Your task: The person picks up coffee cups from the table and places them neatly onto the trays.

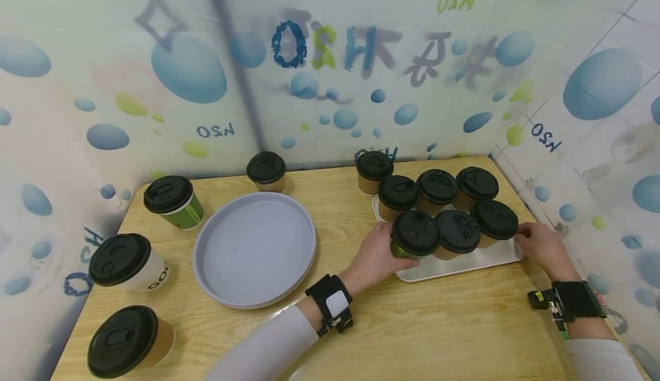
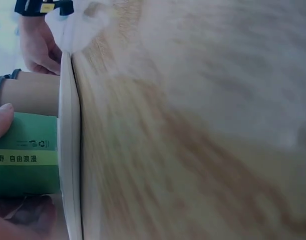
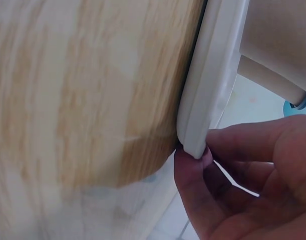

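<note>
While the left hand (image 1: 378, 255) curled round a green cup (image 1: 415, 233) at the near left corner of a white tray (image 1: 466, 262), the right hand (image 1: 546, 249) pinched the tray's right end between thumb and fingers. The two hands were well apart, one toward each end of the tray. The green cup was roughly upright, its lower edge just beside the tray's rim; whether its base touched the tray could not be told. Five brown cups (image 1: 457, 232) stood close about it on the tray, so that together they made two rows of three, all under black lids (image 1: 435, 185).

Behind the tray's far left corner stood a lone brown cup (image 1: 374, 177). Left of the tray lay a round grey plate (image 1: 255, 249) with a raised rim, and farther left of the tray were a second green cup (image 1: 183, 212), a white cup (image 1: 149, 272) with dark letters and another brown cup (image 1: 162, 341). One more brown cup (image 1: 268, 185) stood left of the tray, near the plate's far edge. The tray lay on a wood-patterned table (image 1: 438, 323), and behind it hung a sheet (image 1: 345, 94) with blue and green spots.
</note>
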The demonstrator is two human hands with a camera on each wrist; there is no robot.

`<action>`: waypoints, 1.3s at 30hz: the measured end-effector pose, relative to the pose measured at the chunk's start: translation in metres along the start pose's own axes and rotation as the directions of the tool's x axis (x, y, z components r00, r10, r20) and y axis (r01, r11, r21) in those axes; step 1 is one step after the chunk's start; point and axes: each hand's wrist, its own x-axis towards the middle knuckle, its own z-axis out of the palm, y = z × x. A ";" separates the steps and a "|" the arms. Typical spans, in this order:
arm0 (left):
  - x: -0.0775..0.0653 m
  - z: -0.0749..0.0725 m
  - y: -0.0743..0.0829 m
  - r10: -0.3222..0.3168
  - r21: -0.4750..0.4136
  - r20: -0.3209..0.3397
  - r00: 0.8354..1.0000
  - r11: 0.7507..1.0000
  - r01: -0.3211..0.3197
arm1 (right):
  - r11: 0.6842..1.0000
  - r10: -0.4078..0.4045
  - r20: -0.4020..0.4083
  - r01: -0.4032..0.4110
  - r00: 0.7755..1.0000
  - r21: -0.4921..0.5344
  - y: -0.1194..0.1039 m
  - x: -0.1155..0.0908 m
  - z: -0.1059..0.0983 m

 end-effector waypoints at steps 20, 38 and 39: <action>-0.011 -0.028 -0.002 0.027 0.029 0.031 0.999 0.999 -0.028 | 1.000 0.011 0.016 -0.012 1.000 0.017 0.000 -0.003 -0.001; 0.050 -0.099 -0.032 -0.100 -0.136 -0.259 0.961 0.989 0.066 | 1.000 0.005 0.029 -0.005 1.000 0.005 0.002 0.001 0.000; 0.054 -0.099 -0.035 -0.109 -0.137 -0.251 0.962 0.988 0.076 | 1.000 0.007 0.029 -0.007 1.000 0.004 0.002 0.001 0.000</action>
